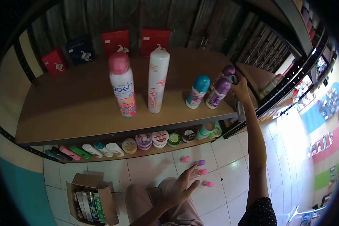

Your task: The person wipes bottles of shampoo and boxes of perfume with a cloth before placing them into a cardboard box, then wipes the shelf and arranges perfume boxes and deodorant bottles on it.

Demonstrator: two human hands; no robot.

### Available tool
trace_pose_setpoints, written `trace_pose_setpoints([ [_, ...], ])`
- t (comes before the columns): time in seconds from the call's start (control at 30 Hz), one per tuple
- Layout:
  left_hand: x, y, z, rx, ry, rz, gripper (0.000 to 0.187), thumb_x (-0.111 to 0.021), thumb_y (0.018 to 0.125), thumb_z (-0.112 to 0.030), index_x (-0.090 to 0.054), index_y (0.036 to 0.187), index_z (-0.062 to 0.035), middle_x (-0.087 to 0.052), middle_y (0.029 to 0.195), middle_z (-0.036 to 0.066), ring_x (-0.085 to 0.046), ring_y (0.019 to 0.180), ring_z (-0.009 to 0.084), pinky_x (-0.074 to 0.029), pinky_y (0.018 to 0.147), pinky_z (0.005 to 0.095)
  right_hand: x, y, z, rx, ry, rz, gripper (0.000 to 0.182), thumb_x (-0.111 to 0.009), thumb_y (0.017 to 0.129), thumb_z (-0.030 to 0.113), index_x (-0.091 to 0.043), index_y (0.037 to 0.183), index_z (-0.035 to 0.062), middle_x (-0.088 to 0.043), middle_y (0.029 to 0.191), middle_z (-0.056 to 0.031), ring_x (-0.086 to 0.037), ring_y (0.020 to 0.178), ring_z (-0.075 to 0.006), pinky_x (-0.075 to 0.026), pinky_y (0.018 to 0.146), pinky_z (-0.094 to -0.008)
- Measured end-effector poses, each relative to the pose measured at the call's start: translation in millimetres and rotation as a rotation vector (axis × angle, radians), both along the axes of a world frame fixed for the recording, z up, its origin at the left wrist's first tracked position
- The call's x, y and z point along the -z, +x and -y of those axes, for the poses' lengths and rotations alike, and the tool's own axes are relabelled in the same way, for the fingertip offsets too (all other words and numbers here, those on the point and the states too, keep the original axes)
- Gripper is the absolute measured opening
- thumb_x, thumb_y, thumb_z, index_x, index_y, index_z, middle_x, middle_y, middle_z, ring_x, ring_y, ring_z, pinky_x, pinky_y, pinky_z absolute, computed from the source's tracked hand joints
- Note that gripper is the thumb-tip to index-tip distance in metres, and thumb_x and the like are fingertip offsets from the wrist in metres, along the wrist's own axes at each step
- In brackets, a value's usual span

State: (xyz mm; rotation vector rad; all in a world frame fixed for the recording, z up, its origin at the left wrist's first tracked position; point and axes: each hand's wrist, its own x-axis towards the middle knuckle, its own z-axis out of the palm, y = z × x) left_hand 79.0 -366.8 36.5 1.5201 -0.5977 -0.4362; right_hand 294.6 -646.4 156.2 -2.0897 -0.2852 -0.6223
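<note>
My right hand (pixel 240 89) reaches to the right end of the shelf top, its fingers closed round a small dark-capped bottle (pixel 234 79), mostly hidden. Beside it stand a purple-capped roll-on deodorant (pixel 217 94), another purple-capped one (pixel 227 71) behind, and a teal-capped roll-on (pixel 197 92). Further left are a tall white spray can (pixel 158 81) and a pink-capped spray can (pixel 123 86). Over my lap, my left hand (pixel 179 189) is open, thumb and fingers apart. Past its fingertips, small pink-capped bottles (pixel 202 172) and a purple-capped one (pixel 201 162) are on the floor.
Red boxes (pixel 115 42) and a dark blue box (pixel 80 51) line the back of the shelf (pixel 83 109). Several bottles and jars (pixel 160 138) fill the lower shelf. An open cardboard box (pixel 111 205) with packaged goods sits on the tiles at left. A black metal post (pixel 235 130) rises at right.
</note>
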Motion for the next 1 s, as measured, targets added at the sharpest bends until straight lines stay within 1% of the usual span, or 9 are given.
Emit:
trace_pose_setpoints([
  [0.07, 10.5, -2.3, -4.1, -0.030, 0.038, -0.004, 0.050, -0.048, 0.085, -0.020, -0.024, 0.126, -0.0039, -0.046, 0.116, 0.013, -0.044, 0.108, 0.0230, -0.038, 0.084, 0.0332, 10.1, 14.4, -1.4, -0.103, 0.096, 0.018, 0.046, -0.071, 0.059, 0.011, -0.052, 0.099, -0.0026, -0.057, 0.091, -0.0076, -0.053, 0.085, -0.0139, -0.041, 0.077, -0.0262],
  [0.2, 17.0, -1.3, -7.1, -0.046, 0.076, -0.023, 0.050, -0.049, 0.084, -0.020, -0.026, 0.126, -0.0044, -0.047, 0.115, 0.013, -0.046, 0.107, 0.0234, -0.038, 0.083, 0.0333, 11.9, 18.1, -9.2, -0.105, 0.121, -0.061, 0.050, -0.073, 0.058, 0.013, -0.052, 0.101, -0.0027, -0.057, 0.095, -0.0088, -0.053, 0.089, -0.0163, -0.040, 0.080, -0.0281],
  [0.3, 11.0, 1.0, -7.0, -0.031, 0.066, -0.003, 0.050, -0.049, 0.084, -0.019, -0.026, 0.126, -0.0043, -0.047, 0.115, 0.013, -0.047, 0.106, 0.0234, -0.038, 0.082, 0.0334, 18.2, 10.5, -14.1, -0.112, 0.326, -0.110, 0.056, -0.073, 0.059, 0.015, -0.048, 0.106, -0.0023, -0.054, 0.100, -0.0096, -0.050, 0.096, -0.0179, -0.038, 0.084, -0.0298],
  [0.4, 11.5, 1.1, -8.1, -0.023, 0.072, -0.011, 0.050, -0.049, 0.084, -0.020, -0.025, 0.126, -0.0047, -0.047, 0.115, 0.013, -0.046, 0.106, 0.0241, -0.038, 0.083, 0.0335, 26.8, 5.0, -4.3, -0.146, 0.271, -0.167, 0.061, -0.073, 0.061, 0.016, -0.044, 0.112, -0.0008, -0.050, 0.105, -0.0095, -0.047, 0.101, -0.0184, -0.035, 0.087, -0.0301],
  [0.5, 17.0, 0.1, -11.8, -0.004, 0.143, -0.065, 0.051, -0.050, 0.084, -0.020, -0.025, 0.126, -0.0058, -0.046, 0.116, 0.013, -0.046, 0.106, 0.0237, -0.038, 0.083, 0.0346, 26.9, 1.8, -6.3, -0.044, 0.142, -0.312, 0.063, -0.072, 0.063, 0.017, -0.040, 0.115, 0.0010, -0.048, 0.108, -0.0090, -0.045, 0.102, -0.0173, -0.035, 0.088, -0.0298],
  [0.6, 24.3, -1.1, -13.7, 0.007, 0.163, -0.081, 0.051, -0.050, 0.083, -0.020, -0.025, 0.126, -0.0067, -0.046, 0.116, 0.012, -0.046, 0.105, 0.0226, -0.038, 0.084, 0.0361, 13.8, -7.0, -16.6, -0.046, 0.107, -0.348, 0.055, -0.071, 0.063, 0.016, -0.046, 0.109, 0.0014, -0.052, 0.102, -0.0077, -0.048, 0.096, -0.0154, -0.038, 0.084, -0.0290],
  [0.67, 23.2, -0.7, -14.4, 0.012, 0.163, -0.089, 0.052, -0.050, 0.083, -0.020, -0.025, 0.126, -0.0068, -0.046, 0.116, 0.012, -0.046, 0.105, 0.0222, -0.038, 0.084, 0.0366, 2.7, -10.7, -19.9, -0.159, 0.038, -0.476, 0.044, -0.070, 0.062, 0.014, -0.052, 0.100, 0.0004, -0.056, 0.092, -0.0053, -0.051, 0.086, -0.0124, -0.042, 0.077, -0.0273],
  [0.8, 24.4, -0.2, -15.3, 0.018, 0.179, -0.100, 0.052, -0.051, 0.083, -0.020, -0.025, 0.126, -0.0068, -0.046, 0.116, 0.011, -0.046, 0.105, 0.0218, -0.038, 0.084, 0.0363, 7.9, -10.8, -21.6, -0.080, 0.003, -0.393, 0.035, -0.069, 0.061, 0.011, -0.056, 0.092, -0.0001, -0.058, 0.084, -0.0031, -0.052, 0.078, -0.0099, -0.044, 0.071, -0.0256],
  [1.0, 22.8, -0.7, -15.2, 0.002, 0.181, -0.097, 0.052, -0.051, 0.083, -0.020, -0.026, 0.126, -0.0070, -0.047, 0.114, 0.011, -0.046, 0.104, 0.0212, -0.038, 0.083, 0.0339, 11.5, -11.1, -24.6, -0.201, 0.046, -0.287, 0.034, -0.068, 0.063, 0.010, -0.056, 0.093, 0.0002, -0.059, 0.086, -0.0043, -0.052, 0.078, -0.0094, -0.043, 0.071, -0.0259],
])
